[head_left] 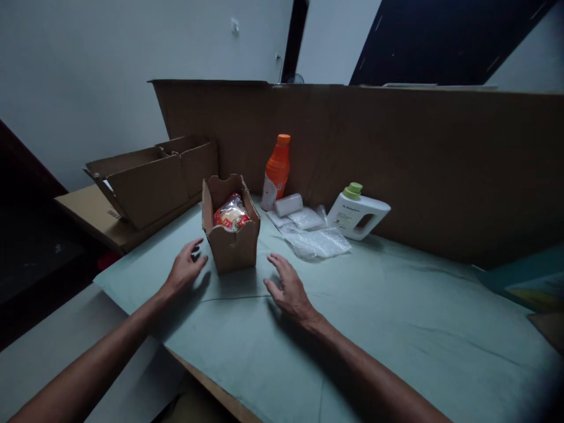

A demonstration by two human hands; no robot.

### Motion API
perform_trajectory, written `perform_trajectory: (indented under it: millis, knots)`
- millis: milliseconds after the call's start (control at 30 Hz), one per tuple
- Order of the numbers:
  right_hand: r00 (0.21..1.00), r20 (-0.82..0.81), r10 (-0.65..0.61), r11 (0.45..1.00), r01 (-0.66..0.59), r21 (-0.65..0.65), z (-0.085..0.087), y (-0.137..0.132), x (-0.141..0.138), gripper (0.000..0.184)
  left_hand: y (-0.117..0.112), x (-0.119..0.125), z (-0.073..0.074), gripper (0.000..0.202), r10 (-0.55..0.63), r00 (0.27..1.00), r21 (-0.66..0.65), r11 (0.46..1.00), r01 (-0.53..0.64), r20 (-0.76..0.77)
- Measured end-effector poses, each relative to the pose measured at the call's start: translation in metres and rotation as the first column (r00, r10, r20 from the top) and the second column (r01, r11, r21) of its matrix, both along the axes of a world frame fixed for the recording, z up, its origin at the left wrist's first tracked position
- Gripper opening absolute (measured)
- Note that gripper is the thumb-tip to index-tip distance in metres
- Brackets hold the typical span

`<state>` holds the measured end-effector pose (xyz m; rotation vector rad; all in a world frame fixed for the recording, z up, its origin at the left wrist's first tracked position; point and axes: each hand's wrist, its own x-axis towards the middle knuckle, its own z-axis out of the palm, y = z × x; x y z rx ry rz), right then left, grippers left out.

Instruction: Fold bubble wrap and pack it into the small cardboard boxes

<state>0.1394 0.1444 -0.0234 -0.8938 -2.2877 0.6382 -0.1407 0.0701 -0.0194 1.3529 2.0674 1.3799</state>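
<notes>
Left hand point(185, 269) and right hand point(288, 289) either side of small cardboard box point(233, 251), just apart from it, fingers released, loosely curled; box stands upright on pale green cloth point(374, 317), shiny packet point(231, 215) inside.

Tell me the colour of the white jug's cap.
Green: the cap shows in the head view.
</notes>
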Motion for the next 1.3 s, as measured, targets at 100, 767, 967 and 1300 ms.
perform_trajectory:
  millis: [100, 767, 967, 1300]
  knots:
    - [0.997, 0.078, 0.000, 0.999, 0.003, -0.038, -0.006, 0.015, -0.014, 0.061, -0.025, 0.019, -0.013, 0.076, -0.110, 0.993, -0.010, 0.994, 0.110, 0.044]
    - [0.954, 0.282, -0.107, 0.994, 0.101, 0.034, -0.015, 0.162, -0.225, 0.095, 0.125, -0.082, -0.028, 0.049, 0.326, 0.936, -0.052, 0.941, -0.335, -0.133]
    - [0.953, 0.259, -0.157, 0.988, 0.148, 0.053, -0.015, 0.183, -0.258, 0.095, 0.127, -0.077, -0.033, 0.061, 0.222, 0.945, -0.076, 0.966, -0.246, -0.240]
    - [0.896, 0.371, -0.244, 0.968, 0.199, 0.154, -0.011, 0.185, -0.285, 0.044, 0.130, -0.077, -0.041, 0.051, 0.073, 0.938, -0.089, 0.990, -0.109, -0.338]
